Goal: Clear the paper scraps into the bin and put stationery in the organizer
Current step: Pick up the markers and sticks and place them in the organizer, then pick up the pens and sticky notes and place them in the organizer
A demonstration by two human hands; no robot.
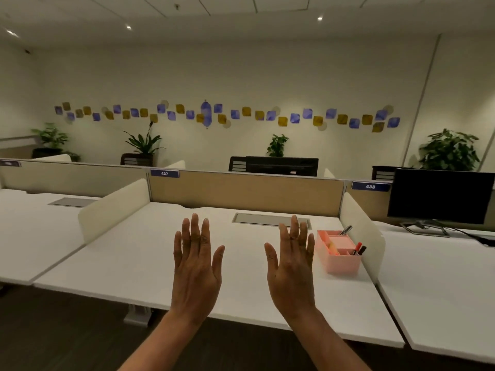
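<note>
Both hands open over the desk, and the task looks finished

The left hand (197,266) and the right hand (290,266) hover above the white desk (134,263), fingers straight and spread wide, holding nothing. The pink organizer (342,265) stands at 3 o'clock from the right hand, near the side divider (361,231), with a red marker (357,247) and a pen (345,230) inside. No paper scrap and no bin is visible, so I judge the next move asks only for a last check of the desk
</note>
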